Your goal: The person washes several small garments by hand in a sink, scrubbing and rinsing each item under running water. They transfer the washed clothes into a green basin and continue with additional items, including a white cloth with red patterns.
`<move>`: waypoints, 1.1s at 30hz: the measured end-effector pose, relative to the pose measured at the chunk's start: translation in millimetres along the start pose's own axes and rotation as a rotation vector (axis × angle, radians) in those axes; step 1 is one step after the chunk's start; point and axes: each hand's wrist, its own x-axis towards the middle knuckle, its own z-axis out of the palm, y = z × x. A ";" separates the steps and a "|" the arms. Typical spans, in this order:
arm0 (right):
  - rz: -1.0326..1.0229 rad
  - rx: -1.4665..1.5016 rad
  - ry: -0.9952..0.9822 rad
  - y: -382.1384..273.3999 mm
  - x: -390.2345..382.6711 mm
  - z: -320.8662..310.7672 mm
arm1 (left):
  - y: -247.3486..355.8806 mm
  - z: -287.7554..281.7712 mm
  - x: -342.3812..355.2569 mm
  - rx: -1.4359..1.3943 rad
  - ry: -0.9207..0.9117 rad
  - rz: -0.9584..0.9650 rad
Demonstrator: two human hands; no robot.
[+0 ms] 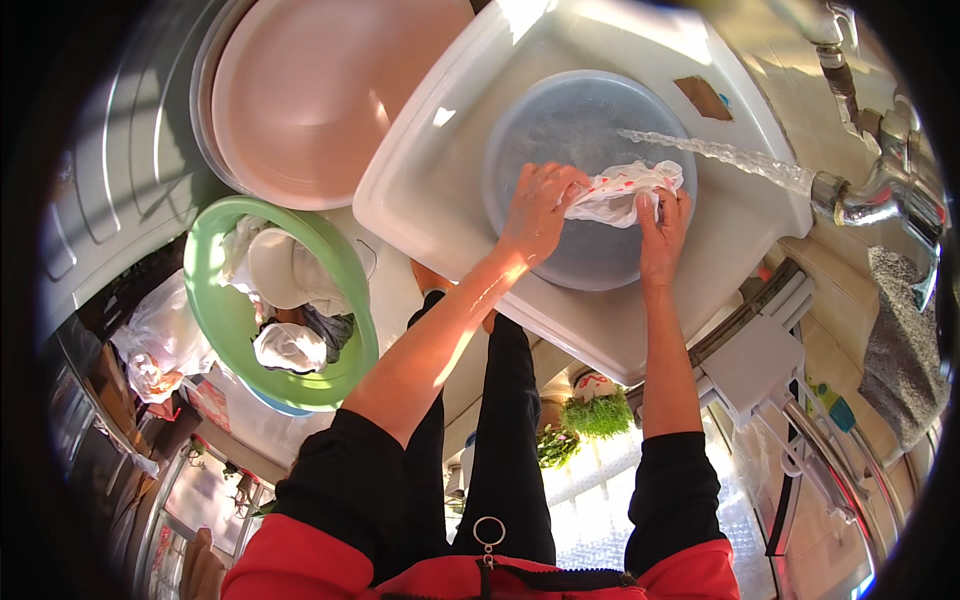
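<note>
A wet white cloth with small red marks (618,192) is stretched between my two hands, above a translucent bluish basin (585,262). My left hand (542,212) has its fingers closed on the cloth's left end. At the other end, my right hand (664,236) pinches the cloth between thumb and fingers. The basin sits inside a white sink (425,165) and holds water. From the metal tap (862,197) on the right, a stream of water (725,152) runs into the basin, past the far side of the cloth.
Left of the sink stands a green basin (200,285) holding white and grey laundry and a pale scoop-like vessel. Behind it is a large pink basin (290,110). A plastic bag (165,335) lies far left. A grey towel (900,345) hangs right; green plants (600,415) are below.
</note>
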 end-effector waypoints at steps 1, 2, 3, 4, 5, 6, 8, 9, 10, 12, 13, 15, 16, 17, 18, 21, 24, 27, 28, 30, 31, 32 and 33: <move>-0.011 -0.096 -0.068 10.9 -1.5 -6.9 | -8.8 -7.8 3.7 0.255 0.064 0.085; -0.035 -0.195 -0.153 18.8 -3.1 -4.3 | -17.9 -11.1 8.0 0.534 0.096 0.106; 0.157 -0.111 -0.387 25.0 -0.7 -1.0 | -25.9 -9.4 10.7 0.512 -0.005 -0.067; 0.234 0.010 -0.240 28.9 2.5 12.0 | -32.8 -4.3 13.7 0.467 0.077 -0.063; 0.328 0.113 -0.075 30.8 8.6 26.3 | -36.4 7.3 17.5 0.444 0.126 -0.133; 0.454 0.237 0.157 31.3 14.9 39.3 | -39.3 16.4 21.2 0.426 0.116 -0.255; 0.217 -0.537 0.168 19.9 10.3 83.6 | -41.9 26.2 32.5 0.224 0.128 -0.446; 0.127 -0.295 0.011 12.4 10.0 93.0 | -41.6 26.9 35.2 0.096 0.087 -0.585; 0.143 -0.057 -0.175 3.9 7.2 99.2 | -39.9 26.6 37.9 -0.038 0.115 -0.689; 0.054 0.205 -0.402 -10.2 2.0 90.9 | -36.7 17.7 42.3 -0.382 0.155 -0.871; 0.002 0.337 -0.595 -14.8 1.8 81.6 | -35.8 10.6 42.5 -0.804 0.227 -0.866; 0.196 0.163 -0.231 -17.3 5.6 66.8 | -31.5 6.2 39.2 -0.700 0.166 -0.832; 0.247 0.096 0.001 -15.4 9.6 63.4 | -29.4 7.2 37.1 -0.648 0.140 -0.814; 0.321 -0.059 0.072 -12.1 12.4 64.8 | -28.0 10.5 33.2 -0.447 0.139 -0.822; 0.374 -0.200 0.227 -9.3 16.0 70.9 | -27.2 14.9 32.0 -0.429 0.104 -0.826; 0.291 -0.031 0.104 -11.3 4.1 95.1 | -30.2 25.1 29.6 -0.611 -0.001 -0.868; 0.232 0.621 -0.157 -49.7 -32.1 95.7 | -37.6 12.8 38.4 -1.106 -0.101 -0.827; 0.174 0.605 -0.249 -114.1 -71.9 65.3 | -38.0 -4.3 44.7 -1.257 -0.038 -0.922; 0.062 0.548 -0.245 -132.9 -77.6 61.8 | -34.7 -7.2 42.6 -1.240 -0.071 -0.935; 0.017 0.366 -0.141 -146.2 -62.9 62.0 | -20.0 2.8 33.3 -1.196 -0.016 -0.901; 0.097 0.242 -0.052 -143.5 -48.9 65.5 | -10.3 12.6 22.6 -1.172 0.017 -0.893; 0.252 0.085 -0.001 -132.1 -33.6 69.3 | -1.0 21.5 10.7 -1.150 0.049 -0.888; 0.257 0.083 0.086 -112.7 -14.3 69.9 | 7.4 28.5 1.8 -1.132 0.081 -0.876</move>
